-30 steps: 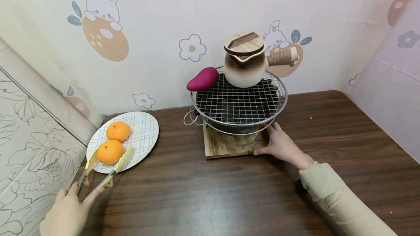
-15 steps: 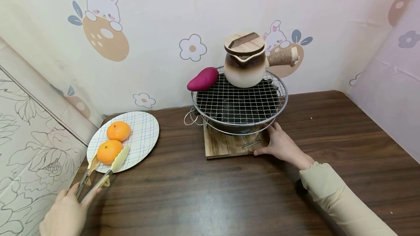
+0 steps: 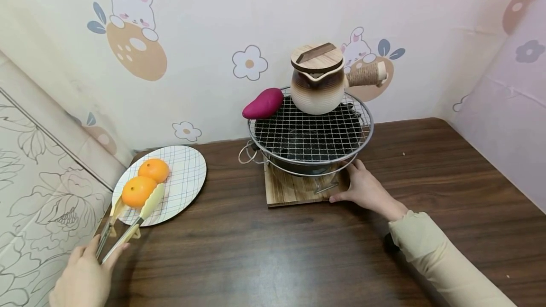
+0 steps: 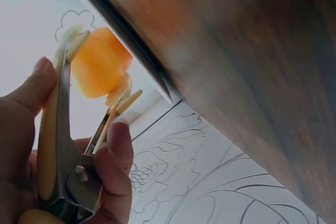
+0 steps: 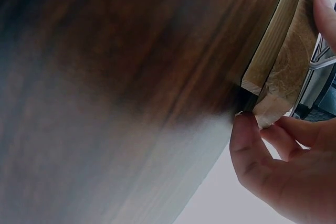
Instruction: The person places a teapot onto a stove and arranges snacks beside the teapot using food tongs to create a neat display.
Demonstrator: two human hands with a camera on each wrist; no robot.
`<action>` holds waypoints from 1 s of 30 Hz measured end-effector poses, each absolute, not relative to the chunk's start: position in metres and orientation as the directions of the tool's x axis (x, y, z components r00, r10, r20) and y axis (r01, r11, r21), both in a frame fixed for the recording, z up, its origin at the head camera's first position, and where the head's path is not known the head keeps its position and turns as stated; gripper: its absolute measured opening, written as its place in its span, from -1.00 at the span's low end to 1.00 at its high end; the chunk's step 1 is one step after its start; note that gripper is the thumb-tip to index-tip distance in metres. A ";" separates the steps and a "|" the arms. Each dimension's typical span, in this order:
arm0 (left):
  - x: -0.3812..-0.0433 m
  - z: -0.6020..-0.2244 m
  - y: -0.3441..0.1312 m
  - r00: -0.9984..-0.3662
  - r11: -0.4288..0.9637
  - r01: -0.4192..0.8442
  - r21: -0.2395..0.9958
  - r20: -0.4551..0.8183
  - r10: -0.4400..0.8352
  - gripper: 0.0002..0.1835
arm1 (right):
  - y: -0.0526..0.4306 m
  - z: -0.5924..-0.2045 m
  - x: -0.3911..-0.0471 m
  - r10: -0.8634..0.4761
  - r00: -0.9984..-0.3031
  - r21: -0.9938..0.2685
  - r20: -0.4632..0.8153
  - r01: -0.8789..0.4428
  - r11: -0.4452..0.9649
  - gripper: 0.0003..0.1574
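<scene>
One dark brown table [image 3: 239, 250] with wood streaks, by a pale wall [image 3: 204, 22] with bunnies [image 3: 133, 11] and flowers [image 3: 250, 63]. At the left, a white plate [image 3: 187, 174] with thin lines. On it, a smooth back orange [image 3: 154, 169]. Touching or just beside, a front orange [image 3: 138, 192] between the pale tips of the tongs [image 3: 152, 202]; hard to tell if lifted. Left grip [image 3: 83, 276] curled round the tongs. Right grip [image 3: 367, 191] bent around the corner of a wooden board [image 3: 292, 193], under a round grill [image 3: 313, 161]. On top, a purple sweet potato [image 3: 264, 103] and a ribbed pot [image 3: 317, 98].
</scene>
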State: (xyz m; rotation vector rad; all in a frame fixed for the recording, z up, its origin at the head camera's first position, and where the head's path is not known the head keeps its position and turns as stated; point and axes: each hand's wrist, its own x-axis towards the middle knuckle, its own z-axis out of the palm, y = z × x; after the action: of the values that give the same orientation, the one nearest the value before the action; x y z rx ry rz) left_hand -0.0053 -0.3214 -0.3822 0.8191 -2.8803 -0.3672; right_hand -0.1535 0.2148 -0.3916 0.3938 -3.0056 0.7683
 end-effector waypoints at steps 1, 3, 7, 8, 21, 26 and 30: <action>-0.005 -0.382 -0.321 -0.846 0.826 -0.495 0.271 0.068 -0.529 -0.15 | 0.215 -0.391 -0.153 -0.238 -0.968 -0.470 0.076 -0.245 0.848 0.41; -0.006 -0.380 -0.319 -0.847 0.830 -0.484 0.278 0.090 -0.524 -0.14 | 0.215 -0.390 -0.153 -0.237 -0.969 -0.469 0.075 -0.244 0.849 0.40; -0.007 -0.374 -0.315 -0.856 0.841 -0.460 0.285 0.111 -0.505 -0.15 | 0.215 -0.389 -0.153 -0.234 -0.969 -0.469 0.078 -0.243 0.849 0.41; -0.008 -0.372 -0.313 -0.860 0.845 -0.451 0.285 0.112 -0.497 -0.15 | 0.215 -0.389 -0.152 -0.233 -0.969 -0.468 0.078 -0.242 0.850 0.41; -0.017 -0.353 -0.284 -0.899 0.904 -0.308 0.296 0.221 -0.379 -0.22 | 0.214 -0.388 -0.151 -0.225 -0.972 -0.470 0.068 -0.230 0.852 0.40; -0.025 -0.345 -0.267 -0.902 0.928 -0.231 0.292 0.293 -0.316 -0.30 | 0.214 -0.388 -0.151 -0.227 -0.971 -0.472 0.073 -0.234 0.850 0.41; -0.031 -0.337 -0.253 -0.897 0.938 -0.189 0.289 0.337 -0.285 -0.30 | 0.214 -0.388 -0.151 -0.229 -0.970 -0.475 0.076 -0.237 0.848 0.41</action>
State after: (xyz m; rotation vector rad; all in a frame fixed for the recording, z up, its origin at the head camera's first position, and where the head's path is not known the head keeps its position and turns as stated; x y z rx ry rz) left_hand -0.0311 -0.2534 -0.3368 0.3446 -2.7142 -0.3523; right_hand -0.1507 0.2138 -0.3882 0.3789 -3.0033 0.7753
